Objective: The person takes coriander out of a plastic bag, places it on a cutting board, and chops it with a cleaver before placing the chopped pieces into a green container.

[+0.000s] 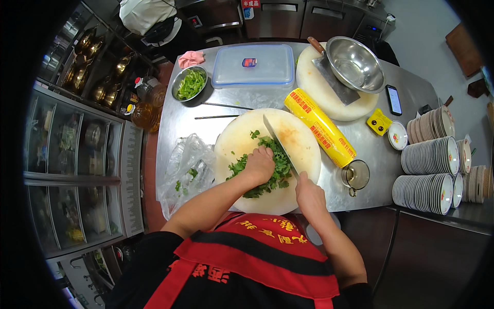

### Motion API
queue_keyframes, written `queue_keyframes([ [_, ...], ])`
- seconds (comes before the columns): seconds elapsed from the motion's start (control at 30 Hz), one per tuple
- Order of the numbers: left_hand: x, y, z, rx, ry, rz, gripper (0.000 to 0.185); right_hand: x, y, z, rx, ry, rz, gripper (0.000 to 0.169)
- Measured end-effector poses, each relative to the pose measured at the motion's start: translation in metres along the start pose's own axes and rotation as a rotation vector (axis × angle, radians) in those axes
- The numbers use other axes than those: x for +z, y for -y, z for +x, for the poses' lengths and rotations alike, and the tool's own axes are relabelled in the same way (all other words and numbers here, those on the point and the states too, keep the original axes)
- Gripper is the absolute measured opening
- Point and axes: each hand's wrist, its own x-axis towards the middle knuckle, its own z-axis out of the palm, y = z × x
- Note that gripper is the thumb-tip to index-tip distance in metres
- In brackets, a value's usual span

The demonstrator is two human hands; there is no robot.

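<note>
A round white chopping board [305,154] lies on the steel table before me, with a heap of green leafy herbs [281,174], likely coriander, spread across it. My left hand [261,164] presses down on the herbs, its fingers curled over them. In my right hand [310,193] I grip the handle of a kitchen knife [279,143]. Its blade stands along the right side of the heap, pointing away from me. A few loose leaves [254,134] lie near the far edge of the pile. The knife's handle is mostly hidden in my fist.
A crumpled plastic bag [193,158] lies left, two chopsticks [218,116] and a bowl of cut greens [191,85] beyond. A yellow cling-film roll [320,127], glass mug [356,175] and stacked plates [422,194] stand right. A cleaver [335,83] lies by a steel bowl [355,63]. Someone [148,17] stands behind the table.
</note>
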Motion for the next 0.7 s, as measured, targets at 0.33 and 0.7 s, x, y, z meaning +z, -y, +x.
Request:
queue_keyframes([
  [0.33, 0.007, 0.007, -0.006, 0.0, -0.084, -0.084, 0.023, -0.042, 0.029, 0.0, -0.013, -0.011, 0.02, 0.014],
  [0.7, 0.009, 0.01, -0.005, -0.007, -0.051, -0.106, 0.026, -0.032, 0.026, 0.01, -0.003, 0.0, 0.021, 0.015],
])
